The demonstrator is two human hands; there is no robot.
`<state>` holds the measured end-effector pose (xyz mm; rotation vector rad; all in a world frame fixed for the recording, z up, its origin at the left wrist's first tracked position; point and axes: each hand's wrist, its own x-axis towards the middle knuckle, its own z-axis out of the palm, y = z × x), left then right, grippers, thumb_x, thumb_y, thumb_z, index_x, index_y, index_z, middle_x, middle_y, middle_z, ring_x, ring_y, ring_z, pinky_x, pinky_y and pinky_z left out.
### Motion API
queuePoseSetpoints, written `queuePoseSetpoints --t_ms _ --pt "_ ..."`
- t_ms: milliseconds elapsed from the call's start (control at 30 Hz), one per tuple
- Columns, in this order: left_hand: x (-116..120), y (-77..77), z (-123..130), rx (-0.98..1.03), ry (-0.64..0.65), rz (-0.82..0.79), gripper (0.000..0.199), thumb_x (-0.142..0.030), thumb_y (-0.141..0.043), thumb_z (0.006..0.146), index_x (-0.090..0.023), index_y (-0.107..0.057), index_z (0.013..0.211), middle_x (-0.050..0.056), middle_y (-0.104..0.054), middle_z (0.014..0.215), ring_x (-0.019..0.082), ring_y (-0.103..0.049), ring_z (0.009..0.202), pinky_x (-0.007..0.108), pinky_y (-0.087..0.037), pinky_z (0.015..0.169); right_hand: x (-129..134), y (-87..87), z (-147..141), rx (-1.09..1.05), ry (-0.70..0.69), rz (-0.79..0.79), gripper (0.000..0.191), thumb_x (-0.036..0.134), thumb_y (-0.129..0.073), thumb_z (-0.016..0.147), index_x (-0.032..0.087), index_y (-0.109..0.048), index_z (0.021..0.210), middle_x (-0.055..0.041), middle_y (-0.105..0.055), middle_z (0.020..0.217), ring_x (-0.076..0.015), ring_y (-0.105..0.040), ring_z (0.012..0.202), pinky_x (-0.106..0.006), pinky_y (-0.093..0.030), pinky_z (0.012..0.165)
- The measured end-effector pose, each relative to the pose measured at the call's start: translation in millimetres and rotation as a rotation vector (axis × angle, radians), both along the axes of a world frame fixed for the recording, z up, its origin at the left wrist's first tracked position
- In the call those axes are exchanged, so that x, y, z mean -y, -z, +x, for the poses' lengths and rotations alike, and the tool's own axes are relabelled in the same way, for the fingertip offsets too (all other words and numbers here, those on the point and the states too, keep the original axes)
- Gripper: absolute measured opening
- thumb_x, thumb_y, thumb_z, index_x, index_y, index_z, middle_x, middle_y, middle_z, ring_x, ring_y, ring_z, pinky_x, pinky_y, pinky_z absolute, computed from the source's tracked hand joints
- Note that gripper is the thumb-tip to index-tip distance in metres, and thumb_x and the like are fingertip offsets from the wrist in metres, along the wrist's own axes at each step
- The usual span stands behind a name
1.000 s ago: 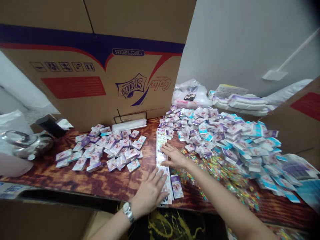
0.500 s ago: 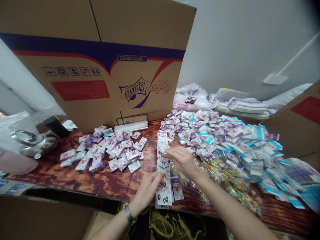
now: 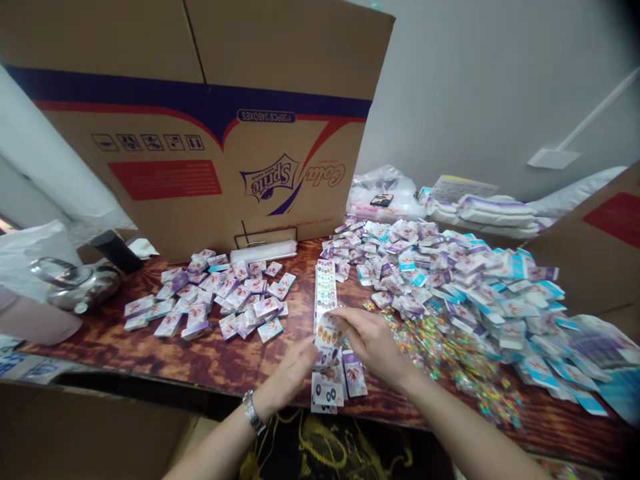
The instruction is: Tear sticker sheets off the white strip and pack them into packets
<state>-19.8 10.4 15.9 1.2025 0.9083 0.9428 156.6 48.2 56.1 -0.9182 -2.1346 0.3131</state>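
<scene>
Long white strips [image 3: 326, 280] printed with small coloured pictures, like sticker sheets, lie in a stack running from the table's front edge toward the back. My right hand [image 3: 375, 343] pinches the top strip between thumb and fingertips and lifts part of it, so it bends over the strips below. My left hand [image 3: 293, 373] is at the stack's left edge, its fingers blurred; whether they grip the paper I cannot tell. Beside the strips, under my right hand, lies a small flat purple-and-white box [image 3: 355, 375].
A pile of small filled boxes [image 3: 240, 293] lies left. Many flat boxes [image 3: 450, 273] heap up at right, before them small clear packets [image 3: 460, 353] with colourful contents. A large cardboard carton [image 3: 225, 147] stands behind. A metal kettle [image 3: 83, 287] sits far left.
My right hand has drawn back toward me, bringing the pinched strip with it and folding it over. My left hand has shifted slightly left.
</scene>
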Motion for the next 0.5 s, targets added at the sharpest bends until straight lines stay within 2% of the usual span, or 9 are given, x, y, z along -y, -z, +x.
queuePoseSetpoints --t_ms 67,133,233,333,433,500 --pt "2 -2.5 -2 -0.108 0.085 0.087 0.034 -0.047 -0.059 0.078 -0.014 -0.062 0.088 0.003 -0.062 0.079 0.018 -0.055 0.074 0.028 -0.044 0.070 -8 4.8 -2 0.002 0.019 0.018 0.019 0.020 -0.046 0.092 0.017 -0.062 0.102 -0.0060 -0.071 0.092 -0.0155 -0.067 0.082 -0.026 -0.054 0.073" --pt "2 -4.0 -2 -0.120 0.073 0.062 0.029 -0.043 -0.059 0.080 -0.014 -0.062 0.082 0.002 -0.061 0.076 0.016 -0.053 0.071 0.027 -0.043 0.069 -8 8.1 -4 0.002 0.031 0.076 0.021 0.018 -0.047 0.092 0.017 -0.061 0.106 -0.0064 -0.070 0.093 -0.0152 -0.067 0.083 -0.027 -0.054 0.074" --pt "2 -3.4 4 0.100 -0.034 -0.153 0.026 -0.040 -0.059 0.081 -0.014 -0.062 0.083 0.003 -0.062 0.079 0.016 -0.055 0.072 0.026 -0.044 0.066 3 10.0 -5 0.041 -0.030 0.283 0.028 0.011 -0.045 0.090 0.015 -0.057 0.114 -0.0087 -0.069 0.096 -0.0157 -0.064 0.090 -0.028 -0.053 0.078" --pt "2 -3.0 10 0.422 -0.134 -0.381 0.027 -0.037 -0.066 0.076 -0.016 -0.063 0.093 0.005 -0.064 0.090 0.018 -0.058 0.079 0.027 -0.046 0.068 18 13.0 -5 0.218 -0.137 0.464 0.031 0.010 -0.044 0.089 0.012 -0.056 0.118 -0.0118 -0.067 0.102 -0.0198 -0.061 0.098 -0.034 -0.052 0.082" --pt "2 -4.7 12 0.651 -0.113 -0.509 0.037 -0.048 -0.057 0.080 -0.017 -0.063 0.100 0.006 -0.065 0.095 0.019 -0.059 0.085 0.029 -0.046 0.075 28 21.4 -7 0.382 -0.106 0.466 0.031 0.013 -0.042 0.090 0.011 -0.057 0.117 -0.0129 -0.065 0.108 -0.0238 -0.058 0.102 -0.041 -0.049 0.086" --pt "1 -5.6 13 0.691 -0.099 -0.518 0.041 -0.052 -0.053 0.082 -0.018 -0.063 0.102 0.006 -0.065 0.094 0.018 -0.059 0.086 0.030 -0.046 0.078 29 27.6 -8 0.401 -0.091 0.461 0.031 0.013 -0.042 0.090 0.011 -0.057 0.117 -0.0135 -0.064 0.110 -0.0248 -0.056 0.104 -0.043 -0.047 0.090"
